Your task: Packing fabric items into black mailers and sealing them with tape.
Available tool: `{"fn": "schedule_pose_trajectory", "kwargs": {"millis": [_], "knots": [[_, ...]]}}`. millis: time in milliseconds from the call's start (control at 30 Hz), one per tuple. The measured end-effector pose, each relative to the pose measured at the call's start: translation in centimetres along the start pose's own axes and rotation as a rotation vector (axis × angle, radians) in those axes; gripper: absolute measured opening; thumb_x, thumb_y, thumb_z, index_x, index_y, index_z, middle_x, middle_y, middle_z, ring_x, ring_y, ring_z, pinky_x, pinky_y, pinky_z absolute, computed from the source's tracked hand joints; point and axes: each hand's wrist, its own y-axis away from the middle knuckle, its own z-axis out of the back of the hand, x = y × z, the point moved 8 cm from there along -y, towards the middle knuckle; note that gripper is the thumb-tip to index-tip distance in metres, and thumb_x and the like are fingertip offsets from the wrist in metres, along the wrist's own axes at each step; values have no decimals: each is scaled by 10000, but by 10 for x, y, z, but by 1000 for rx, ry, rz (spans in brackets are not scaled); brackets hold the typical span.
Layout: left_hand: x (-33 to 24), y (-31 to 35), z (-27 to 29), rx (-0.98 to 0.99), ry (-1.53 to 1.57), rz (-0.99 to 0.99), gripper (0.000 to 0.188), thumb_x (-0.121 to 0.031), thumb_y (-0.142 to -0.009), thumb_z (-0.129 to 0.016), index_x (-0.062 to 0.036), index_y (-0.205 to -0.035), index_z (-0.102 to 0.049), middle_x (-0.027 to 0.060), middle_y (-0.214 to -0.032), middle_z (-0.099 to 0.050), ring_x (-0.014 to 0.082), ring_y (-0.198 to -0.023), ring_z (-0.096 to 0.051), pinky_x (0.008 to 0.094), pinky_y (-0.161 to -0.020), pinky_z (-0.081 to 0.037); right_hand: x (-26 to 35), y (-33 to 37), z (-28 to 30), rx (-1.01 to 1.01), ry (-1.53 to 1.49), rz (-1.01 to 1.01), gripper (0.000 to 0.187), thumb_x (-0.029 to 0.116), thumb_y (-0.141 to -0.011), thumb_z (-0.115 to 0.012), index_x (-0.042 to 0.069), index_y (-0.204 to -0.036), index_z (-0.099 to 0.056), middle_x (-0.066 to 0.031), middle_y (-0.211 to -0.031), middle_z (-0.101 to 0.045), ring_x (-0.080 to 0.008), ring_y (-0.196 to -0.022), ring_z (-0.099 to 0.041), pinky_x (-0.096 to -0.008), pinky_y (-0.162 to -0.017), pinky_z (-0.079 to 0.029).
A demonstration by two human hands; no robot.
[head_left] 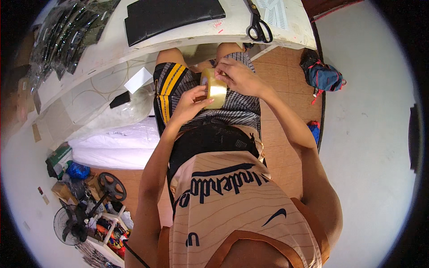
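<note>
I hold a roll of clear yellowish packing tape [213,88] over my lap, below the edge of a white table [196,38]. My left hand [190,105] grips the roll from below and the left side. My right hand [237,76] rests on the roll's top edge, fingertips pinched at the tape's surface. I sit in striped shorts with yellow bands and a tan jersey.
On the table lie black scissors [259,27], a black flat sheet [172,15], white label strips [275,10] and several dark packets in clear bags [67,33]. A dark backpack [324,76] sits on the floor at right. White bags, a fan [71,223] and clutter fill the left floor.
</note>
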Motion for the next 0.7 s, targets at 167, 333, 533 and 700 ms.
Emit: {"fn": "schedule_pose_trajectory", "kwargs": {"millis": [167,333,533,700], "knots": [[-5,-2,0,-63,-9,-17,446,-51,-882,-692,58,-1274,-511,120,-1063,-693,98,-927,-624,230,-798,-501,2,13,10,43,-72,-116,148,118,-911,-617,-21,-945,-577,-155,-901,-559,-325,-848,-577,-402,-762,-471],[0,-10,21,-275,-76,-71,415,-85,-878,-698,63,-1232,-541,139,-1056,-692,112,-922,-631,245,-786,-507,39,17,27,10,-250,-154,133,90,-912,-617,-21,-976,-581,-149,-896,-577,-289,-862,-598,-376,-774,-478],[3,-17,24,-266,-92,-42,440,-128,-885,-706,85,-1230,-535,164,-1043,-687,127,-913,-630,246,-797,-501,10,4,60,-204,-199,-171,391,167,-843,-715,2,-1177,-596,-168,-1085,-623,-293,-1017,-629,-376,-900,-492],[2,-13,24,-272,-60,-29,443,-128,-877,-718,73,-1228,-538,146,-1031,-692,115,-898,-628,236,-788,-500,-60,-13,-5,-14,-285,-183,411,161,-864,-714,5,-1225,-595,-136,-1118,-654,-219,-1027,-622,-321,-878,-492]]}}
